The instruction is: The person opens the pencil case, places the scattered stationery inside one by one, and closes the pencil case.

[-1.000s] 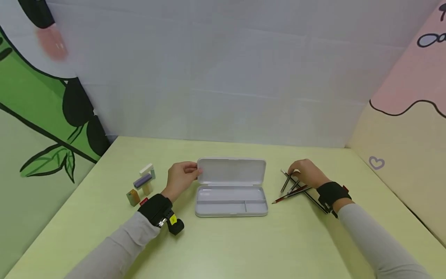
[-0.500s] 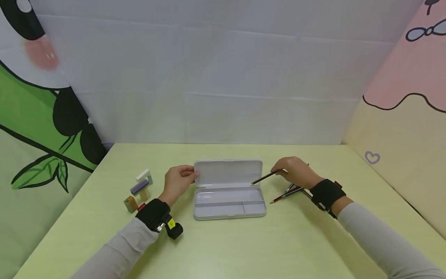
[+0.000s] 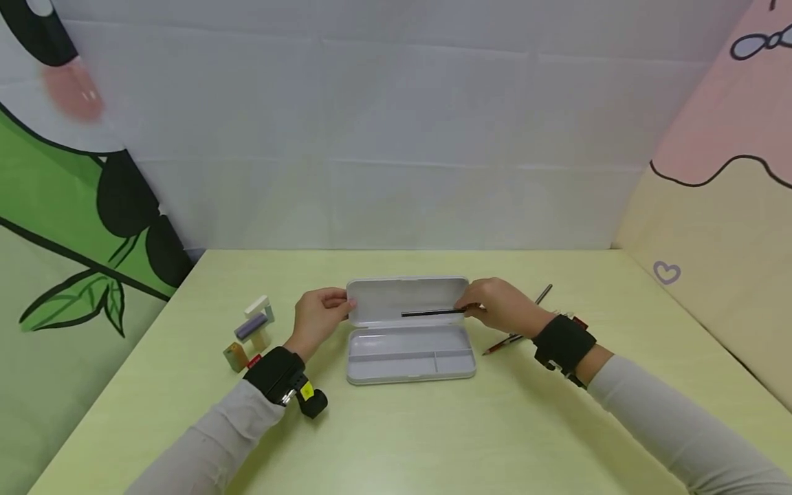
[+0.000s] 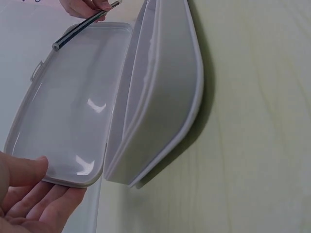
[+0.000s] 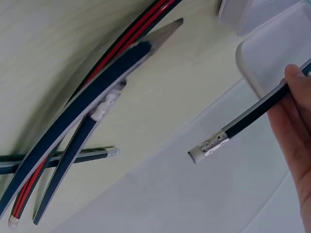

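Observation:
A white pencil case (image 3: 396, 378) lies open on the table, its lid (image 3: 396, 292) raised at the back and its base split by dividers. My left hand (image 3: 317, 317) grips the lid's left end, thumb (image 4: 29, 171) on the inner face and fingers behind. Between thumb and fingers, my right hand (image 3: 500, 306) pinches a dark pencil (image 3: 430, 313) with silver stripes. It lies level in front of the lid, above the base's compartments; its eraser end (image 5: 197, 154) points away to the right. The base holds nothing visible.
Several more pencils (image 5: 73, 111), dark-striped and red-and-black, lie crossed on the table right of the case, partly under my right wrist. Small coloured blocks (image 3: 250, 326) stand at the left beyond my left wrist. A pale cloth wall (image 3: 396, 151) rises behind the table.
My right hand has lifted the pencil from the pile and carried it left to the lid, turning it level. My left hand has kept its grip on the lid.

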A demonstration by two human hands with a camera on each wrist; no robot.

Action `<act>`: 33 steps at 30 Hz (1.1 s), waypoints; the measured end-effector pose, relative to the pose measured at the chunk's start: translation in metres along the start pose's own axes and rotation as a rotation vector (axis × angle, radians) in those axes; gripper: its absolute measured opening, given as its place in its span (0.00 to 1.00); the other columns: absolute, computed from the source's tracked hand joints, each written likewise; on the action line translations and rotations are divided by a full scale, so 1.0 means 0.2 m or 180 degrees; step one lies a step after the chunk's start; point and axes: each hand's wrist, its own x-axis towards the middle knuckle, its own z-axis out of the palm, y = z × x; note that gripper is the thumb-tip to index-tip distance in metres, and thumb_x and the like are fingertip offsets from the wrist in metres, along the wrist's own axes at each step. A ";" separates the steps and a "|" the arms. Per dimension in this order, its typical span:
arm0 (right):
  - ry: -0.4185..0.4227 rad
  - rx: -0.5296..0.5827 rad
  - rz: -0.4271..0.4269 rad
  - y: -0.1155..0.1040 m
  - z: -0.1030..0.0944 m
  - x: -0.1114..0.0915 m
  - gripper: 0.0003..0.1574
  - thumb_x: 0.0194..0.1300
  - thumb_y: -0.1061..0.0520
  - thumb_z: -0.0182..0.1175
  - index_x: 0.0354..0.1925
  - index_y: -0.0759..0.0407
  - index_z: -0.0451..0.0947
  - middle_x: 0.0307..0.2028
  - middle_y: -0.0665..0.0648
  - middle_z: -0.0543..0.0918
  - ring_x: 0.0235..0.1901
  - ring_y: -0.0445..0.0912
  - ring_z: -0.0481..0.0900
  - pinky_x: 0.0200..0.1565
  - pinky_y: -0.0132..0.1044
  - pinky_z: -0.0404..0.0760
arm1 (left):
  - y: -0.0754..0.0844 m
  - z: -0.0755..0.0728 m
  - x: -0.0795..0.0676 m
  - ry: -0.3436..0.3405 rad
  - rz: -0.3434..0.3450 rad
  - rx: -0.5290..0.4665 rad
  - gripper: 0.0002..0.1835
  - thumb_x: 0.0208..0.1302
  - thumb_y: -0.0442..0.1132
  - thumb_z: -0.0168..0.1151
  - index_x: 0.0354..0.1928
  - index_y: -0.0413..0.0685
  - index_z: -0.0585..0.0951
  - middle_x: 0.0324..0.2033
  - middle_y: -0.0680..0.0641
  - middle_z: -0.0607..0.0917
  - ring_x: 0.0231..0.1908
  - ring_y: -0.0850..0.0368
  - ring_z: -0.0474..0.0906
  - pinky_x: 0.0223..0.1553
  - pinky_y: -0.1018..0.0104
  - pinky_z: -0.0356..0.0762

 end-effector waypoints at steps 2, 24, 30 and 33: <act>-0.0040 0.0042 0.0025 -0.02 0.01 0.02 0.11 0.52 0.66 0.64 0.37 0.59 0.83 0.33 0.52 0.83 0.34 0.40 0.78 0.34 0.32 0.80 | 0.00 0.00 0.00 0.0001 -0.0010 -0.0005 0.14 0.55 0.36 0.64 0.43 0.36 0.80 0.37 0.37 0.84 0.34 0.54 0.81 0.40 0.59 0.81; -0.0324 0.0250 0.0034 -0.23 0.14 0.24 0.10 0.47 0.66 0.67 0.32 0.57 0.83 0.28 0.51 0.84 0.26 0.35 0.75 0.30 0.28 0.78 | 0.03 -0.01 -0.02 -0.0032 -0.0033 -0.0113 0.14 0.54 0.34 0.64 0.42 0.36 0.80 0.36 0.37 0.84 0.37 0.50 0.81 0.37 0.63 0.82; -0.0412 0.0353 0.0003 -0.31 0.20 0.26 0.09 0.45 0.66 0.68 0.30 0.58 0.83 0.26 0.51 0.84 0.25 0.34 0.74 0.29 0.27 0.77 | 0.02 -0.03 -0.03 -0.0083 0.0027 -0.0105 0.14 0.54 0.34 0.64 0.42 0.34 0.80 0.36 0.35 0.84 0.36 0.51 0.81 0.37 0.63 0.82; -0.0439 0.0433 -0.0011 -0.32 0.22 0.27 0.09 0.45 0.68 0.67 0.30 0.59 0.83 0.26 0.52 0.84 0.25 0.35 0.75 0.30 0.27 0.77 | 0.02 -0.04 -0.04 -0.0094 0.0056 -0.0097 0.14 0.54 0.33 0.64 0.42 0.33 0.80 0.36 0.35 0.84 0.35 0.51 0.81 0.37 0.62 0.82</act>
